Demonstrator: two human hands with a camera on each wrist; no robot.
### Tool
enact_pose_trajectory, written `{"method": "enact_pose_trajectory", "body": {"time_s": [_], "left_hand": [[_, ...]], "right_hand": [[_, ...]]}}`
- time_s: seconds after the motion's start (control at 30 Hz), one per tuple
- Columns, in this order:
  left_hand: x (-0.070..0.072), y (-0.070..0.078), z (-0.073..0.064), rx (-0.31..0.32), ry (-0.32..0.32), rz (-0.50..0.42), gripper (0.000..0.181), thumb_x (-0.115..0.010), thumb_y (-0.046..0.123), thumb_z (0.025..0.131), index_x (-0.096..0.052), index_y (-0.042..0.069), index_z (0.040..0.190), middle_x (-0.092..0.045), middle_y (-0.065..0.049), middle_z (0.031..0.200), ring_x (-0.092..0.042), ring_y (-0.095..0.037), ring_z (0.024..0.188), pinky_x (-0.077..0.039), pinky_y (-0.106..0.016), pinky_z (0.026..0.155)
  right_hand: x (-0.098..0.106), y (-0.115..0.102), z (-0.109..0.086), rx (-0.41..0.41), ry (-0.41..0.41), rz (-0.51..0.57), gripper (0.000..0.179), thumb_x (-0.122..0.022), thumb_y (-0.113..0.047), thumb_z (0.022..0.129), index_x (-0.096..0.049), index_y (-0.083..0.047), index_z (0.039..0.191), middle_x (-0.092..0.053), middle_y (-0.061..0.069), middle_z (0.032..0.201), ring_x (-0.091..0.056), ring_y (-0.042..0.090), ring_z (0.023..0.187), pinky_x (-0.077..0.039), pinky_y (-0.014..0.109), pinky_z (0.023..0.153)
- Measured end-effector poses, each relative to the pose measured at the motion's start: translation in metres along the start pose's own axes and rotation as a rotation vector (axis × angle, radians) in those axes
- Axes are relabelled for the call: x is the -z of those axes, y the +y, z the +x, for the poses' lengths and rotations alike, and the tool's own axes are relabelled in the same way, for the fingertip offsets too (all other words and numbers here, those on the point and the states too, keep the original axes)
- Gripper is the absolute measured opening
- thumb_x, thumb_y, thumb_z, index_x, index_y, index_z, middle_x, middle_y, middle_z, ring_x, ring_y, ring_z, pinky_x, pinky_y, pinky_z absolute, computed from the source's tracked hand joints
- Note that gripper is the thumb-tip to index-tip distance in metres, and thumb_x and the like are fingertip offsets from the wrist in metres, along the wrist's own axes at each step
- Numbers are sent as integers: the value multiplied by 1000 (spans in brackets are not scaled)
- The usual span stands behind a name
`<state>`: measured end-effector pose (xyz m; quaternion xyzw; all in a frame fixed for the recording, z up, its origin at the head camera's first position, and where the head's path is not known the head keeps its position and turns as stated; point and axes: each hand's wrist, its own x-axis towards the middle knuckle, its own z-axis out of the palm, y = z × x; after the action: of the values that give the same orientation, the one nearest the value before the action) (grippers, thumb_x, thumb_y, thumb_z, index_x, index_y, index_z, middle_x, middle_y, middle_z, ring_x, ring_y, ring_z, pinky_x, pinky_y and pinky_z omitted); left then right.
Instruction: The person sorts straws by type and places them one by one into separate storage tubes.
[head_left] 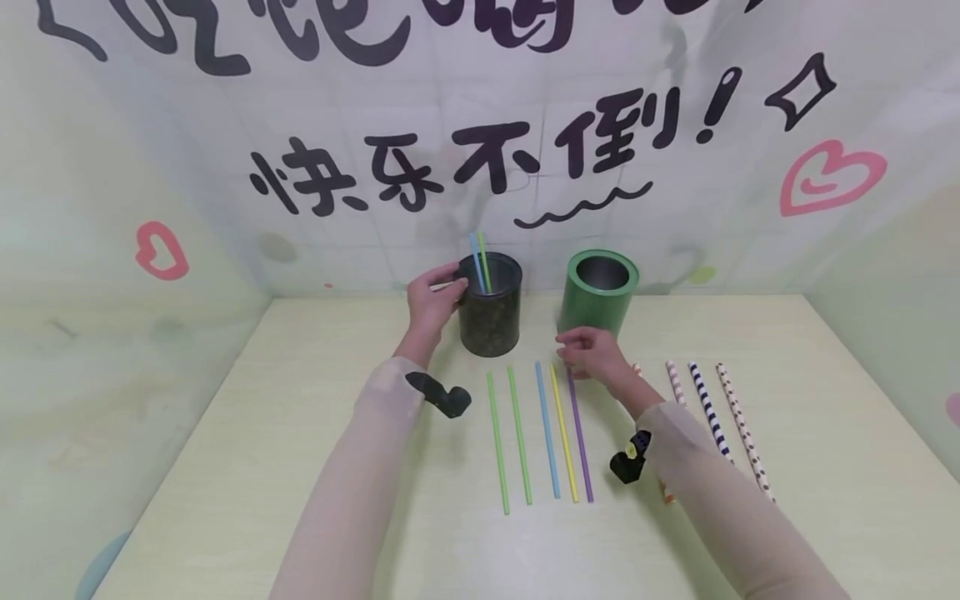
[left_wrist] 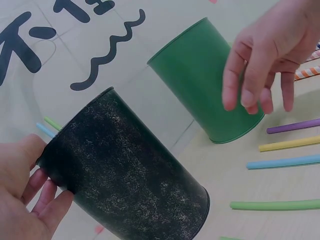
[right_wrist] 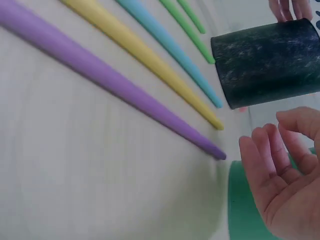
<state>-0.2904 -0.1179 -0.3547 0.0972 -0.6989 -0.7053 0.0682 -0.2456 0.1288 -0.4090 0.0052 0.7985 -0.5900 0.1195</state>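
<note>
My left hand (head_left: 431, 302) holds the side of a black cylindrical cup (head_left: 491, 327) near its rim, fingertips on the wall. A blue straw (head_left: 476, 254) and a green straw (head_left: 483, 257) stand inside it, leaning on the back rim. To its right stands a green cylindrical cup (head_left: 588, 308). My right hand (head_left: 592, 358) hovers in front of that cup, over the far end of a purple straw (head_left: 579, 433). In the right wrist view a gap shows between the loosely bent fingers and the purple straw (right_wrist: 125, 92); they hold nothing.
Left of the purple straw lie a yellow straw (head_left: 564, 433), a blue straw (head_left: 547, 429) and two green ones (head_left: 498, 442). Patterned straws (head_left: 708, 404) lie at the right, partly under my right sleeve (head_left: 712, 492). A printed curtain (head_left: 420, 250) stands behind the table (head_left: 247, 467).
</note>
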Motion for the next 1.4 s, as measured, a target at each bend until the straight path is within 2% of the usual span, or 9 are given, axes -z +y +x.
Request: {"method": "enact_pose_trajectory", "body": {"time_s": [0.1,0.23,0.37,0.5,0.7,1.0,1.4], "left_hand": [[0,0,0,-6,4,-2,34,-64,5,83,-62,5,116,-56,-12,107,-58,-17,86,-54,-29,76],[0,-1,0,-11,7,-2,34,-64,5,83,-63,5,116,-57,-12,106,-59,-17,85,-54,-29,76],[0,-2,0,-14,7,-2,33,-65,5,82,-63,5,116,-57,-12,106,-59,-17,85,-54,-29,76],[-1,-2,1,-14,8,1,34,-64,5,82,-63,6,116,-57,-12,106,-59,-18,86,-54,-29,76],[0,-3,2,-7,9,7,34,-64,5,83,-62,6,117,-56,-12,107,-59,-20,89,-54,-29,76],[0,-4,1,-2,11,16,34,-64,7,83,-62,6,117,-56,-12,107,-58,-20,90,-54,-28,77],[0,-3,2,-8,11,1,34,-65,5,82,-63,6,116,-56,-12,106,-58,-19,88,-54,-29,76]], "right_hand": [[-1,9,1,-40,43,-23,31,-62,-5,84,-58,5,113,-58,6,81,-58,19,74,-55,33,64],[-1,17,-1,-44,77,-55,29,-61,-5,84,-59,7,110,-57,7,77,-55,16,64,-52,29,55],[-1,22,-4,-47,105,-73,29,-60,-5,83,-59,8,108,-57,7,74,-53,14,58,-49,26,50],[-1,24,-5,-84,120,-78,28,-62,-8,83,-60,6,107,-57,7,74,-51,12,55,-48,24,48],[-3,25,-7,-134,120,-114,30,-67,-9,80,-61,1,107,-58,9,82,-52,13,55,-49,24,49],[-5,27,-7,-163,118,-136,30,-70,-8,78,-61,0,106,-58,10,88,-52,13,57,-50,24,49],[-6,25,-8,-139,113,-146,29,-70,-1,77,-60,3,104,-60,13,86,-56,14,58,-54,26,52]]}}
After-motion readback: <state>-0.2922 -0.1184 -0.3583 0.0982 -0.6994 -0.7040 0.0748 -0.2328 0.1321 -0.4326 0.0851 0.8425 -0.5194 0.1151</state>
